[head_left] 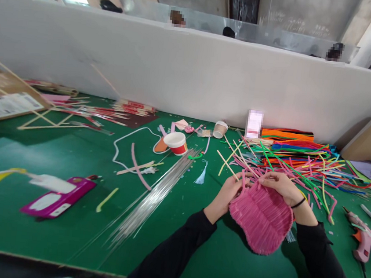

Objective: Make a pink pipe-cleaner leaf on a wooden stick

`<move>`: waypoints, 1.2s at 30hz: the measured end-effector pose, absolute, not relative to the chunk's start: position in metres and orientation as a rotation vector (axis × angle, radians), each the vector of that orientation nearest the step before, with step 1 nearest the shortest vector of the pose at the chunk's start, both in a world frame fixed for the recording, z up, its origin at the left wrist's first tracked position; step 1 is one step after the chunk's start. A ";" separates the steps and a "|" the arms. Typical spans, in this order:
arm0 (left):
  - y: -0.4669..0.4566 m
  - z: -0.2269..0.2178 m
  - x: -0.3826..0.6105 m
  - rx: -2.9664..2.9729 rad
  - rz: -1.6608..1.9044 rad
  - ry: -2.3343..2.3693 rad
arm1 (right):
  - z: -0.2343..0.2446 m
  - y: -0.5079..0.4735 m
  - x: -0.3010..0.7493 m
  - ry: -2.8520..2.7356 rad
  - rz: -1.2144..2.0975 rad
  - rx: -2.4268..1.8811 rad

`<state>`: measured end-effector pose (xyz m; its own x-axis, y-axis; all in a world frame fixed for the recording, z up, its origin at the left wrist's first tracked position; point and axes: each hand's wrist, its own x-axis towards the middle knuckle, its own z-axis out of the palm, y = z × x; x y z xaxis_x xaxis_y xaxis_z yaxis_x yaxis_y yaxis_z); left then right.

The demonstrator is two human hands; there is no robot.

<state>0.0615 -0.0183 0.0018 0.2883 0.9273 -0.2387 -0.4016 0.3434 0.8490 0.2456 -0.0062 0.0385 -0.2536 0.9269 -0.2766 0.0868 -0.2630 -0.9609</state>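
Observation:
Between my two hands is a pink pipe-cleaner piece (263,220), rounded at the bottom and ribbed along a centre seam. My left hand (226,196) is closed on its upper left edge, beside a pale thin stick (227,164) and an upright pink pipe cleaner (243,180). My right hand (281,189), with a dark band on the wrist, pinches the top edge. The fingertips are partly hidden behind the piece. Under its lower right side a pale blue tassel (290,235) shows. Behind the hands lies a heap of coloured pipe cleaners (302,162).
A pink glue gun (362,237) lies at the right. Left of my hands are a bundle of thin metal wires (152,202), a paper cup (176,143), a blue tassel (201,174) and a purple device (58,198) with a cable. A white partition (179,67) stands behind the green table (179,227).

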 end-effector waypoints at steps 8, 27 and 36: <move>-0.022 0.007 0.063 0.619 0.984 0.887 | 0.032 -0.001 0.253 -1.186 1.627 -1.361; -0.025 -0.002 0.064 0.690 0.891 0.985 | 0.009 -0.015 0.257 -1.135 1.653 -1.407; -0.023 -0.004 0.066 0.707 0.922 1.004 | 0.010 -0.017 0.251 -1.382 1.458 -1.438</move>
<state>0.0661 -0.0226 -0.0042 0.2393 0.8907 -0.3865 -0.3095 0.4472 0.8392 0.2514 -0.0175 0.0101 -0.1789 0.9476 -0.2646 0.2133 -0.2252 -0.9507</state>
